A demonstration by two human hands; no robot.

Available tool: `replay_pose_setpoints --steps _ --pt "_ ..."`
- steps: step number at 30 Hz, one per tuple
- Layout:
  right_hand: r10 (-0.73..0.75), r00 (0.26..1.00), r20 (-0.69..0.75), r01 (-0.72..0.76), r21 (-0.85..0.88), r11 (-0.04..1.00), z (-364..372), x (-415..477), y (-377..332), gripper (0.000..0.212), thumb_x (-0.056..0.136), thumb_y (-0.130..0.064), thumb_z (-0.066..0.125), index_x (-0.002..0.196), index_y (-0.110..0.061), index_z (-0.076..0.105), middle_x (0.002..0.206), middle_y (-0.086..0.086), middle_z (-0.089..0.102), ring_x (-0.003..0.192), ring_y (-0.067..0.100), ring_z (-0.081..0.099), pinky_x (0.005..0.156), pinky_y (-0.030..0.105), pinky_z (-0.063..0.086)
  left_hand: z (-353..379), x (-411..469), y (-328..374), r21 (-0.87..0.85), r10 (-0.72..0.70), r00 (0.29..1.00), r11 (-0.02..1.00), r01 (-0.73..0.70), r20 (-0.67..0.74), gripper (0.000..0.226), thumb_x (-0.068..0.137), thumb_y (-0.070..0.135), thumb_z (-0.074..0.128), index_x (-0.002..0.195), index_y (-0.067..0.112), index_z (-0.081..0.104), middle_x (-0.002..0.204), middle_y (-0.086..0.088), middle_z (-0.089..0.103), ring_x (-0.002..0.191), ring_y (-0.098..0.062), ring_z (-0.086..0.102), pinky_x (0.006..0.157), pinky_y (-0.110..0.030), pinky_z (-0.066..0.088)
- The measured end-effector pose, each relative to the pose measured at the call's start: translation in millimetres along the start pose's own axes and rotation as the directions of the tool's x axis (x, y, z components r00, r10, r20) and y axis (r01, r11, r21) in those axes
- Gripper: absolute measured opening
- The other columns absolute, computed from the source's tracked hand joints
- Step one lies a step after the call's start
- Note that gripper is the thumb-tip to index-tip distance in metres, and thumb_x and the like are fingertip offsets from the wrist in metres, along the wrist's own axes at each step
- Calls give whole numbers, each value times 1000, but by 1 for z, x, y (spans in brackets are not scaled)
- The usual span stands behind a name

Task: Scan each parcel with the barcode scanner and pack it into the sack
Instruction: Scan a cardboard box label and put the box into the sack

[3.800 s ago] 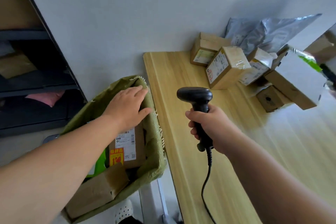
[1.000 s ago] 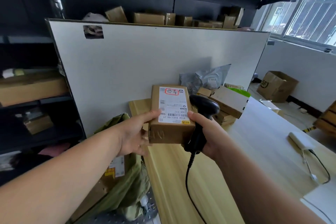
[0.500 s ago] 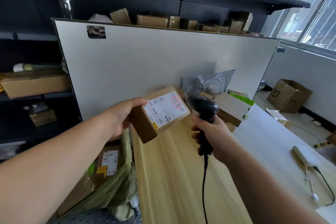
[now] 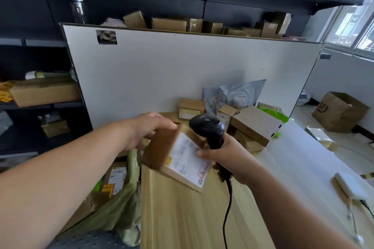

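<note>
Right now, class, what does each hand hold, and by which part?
The left hand grips the brown parcel by its upper end; the right hand grips the barcode scanner by its handle.

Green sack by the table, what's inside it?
Inside the sack you can see a brown box with a white label and yellow sticker, plus something bright green. The left arm and the sack's folds hide whatever lies deeper.

The wooden table stands against a big white board. A pile of brown boxes and a grey bag lie right by the board. A small white gadget lies far from it.
</note>
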State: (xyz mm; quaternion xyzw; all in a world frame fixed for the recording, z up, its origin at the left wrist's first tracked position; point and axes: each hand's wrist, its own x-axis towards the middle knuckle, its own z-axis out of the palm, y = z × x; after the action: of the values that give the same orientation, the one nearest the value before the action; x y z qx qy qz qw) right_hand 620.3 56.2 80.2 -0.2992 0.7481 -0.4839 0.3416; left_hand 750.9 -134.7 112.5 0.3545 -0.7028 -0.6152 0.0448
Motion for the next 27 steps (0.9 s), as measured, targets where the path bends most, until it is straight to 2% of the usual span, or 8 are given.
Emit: replay_pose_setpoints --steps 3,6,8,11,14,19,23,27 --pt "58 998 4 -58 55 997 5 4 13 47 77 -17 83 118 -21 59 112 -3 69 95 17 68 81 39 60 10 16 -6 -75 6 988 997 -18 -154 27 82 10 64 101 21 48 93 -9 64 74 -19 58 59 -29 48" --pt "82 996 -21 -82 7 997 34 8 31 43 76 -22 84 112 -21 59 106 -1 67 91 14 66 80 34 58 53 24 -35 41 -125 992 991 126 -18 28 85 15 60 109 20 45 104 -10 65 85 -25 65 70 -37 49" --pt "110 989 -96 -111 3 994 46 12 48 49 74 -26 85 115 -24 58 104 -7 66 93 13 65 84 35 57 74 27 -58 -110 -169 985 980 165 -26 14 89 19 53 101 17 47 99 -8 60 81 -25 63 75 -38 46" --pt "176 973 -149 -166 81 983 41 24 73 34 81 -21 79 108 -20 59 104 -3 66 93 16 65 85 39 57 79 48 -75 -380 -158 978 920 96 -134 2 91 17 47 91 15 47 87 -7 53 76 -20 54 74 -35 47" --pt "231 957 -175 -200 178 964 40 28 93 28 83 -17 77 104 -20 59 101 -1 67 91 21 66 87 49 57 87 64 -83 -435 -148 974 899 60 -172 8 91 9 47 95 16 48 89 -7 52 84 -17 56 84 -33 50" --pt "289 934 -211 -232 256 938 40 44 112 30 83 -12 75 104 -24 57 101 1 66 87 21 65 85 48 56 98 87 -99 -319 -158 971 943 93 -182 41 80 -1 49 117 15 49 99 -10 55 93 -23 57 87 -39 48" --pt "349 908 -231 -285 269 920 33 58 119 29 82 -8 70 95 -28 52 96 11 65 73 32 62 70 51 57 100 107 -108 -99 -89 974 993 69 -210 41 82 -5 57 116 17 51 117 -5 56 104 -21 54 85 -34 47" --pt "366 903 -227 -304 265 915 31 77 121 31 85 -9 70 91 -30 49 93 5 65 79 26 66 63 39 53 93 117 -117 221 -98 968 964 150 -232 40 88 33 66 120 17 48 110 -1 55 96 -20 54 66 -29 44"
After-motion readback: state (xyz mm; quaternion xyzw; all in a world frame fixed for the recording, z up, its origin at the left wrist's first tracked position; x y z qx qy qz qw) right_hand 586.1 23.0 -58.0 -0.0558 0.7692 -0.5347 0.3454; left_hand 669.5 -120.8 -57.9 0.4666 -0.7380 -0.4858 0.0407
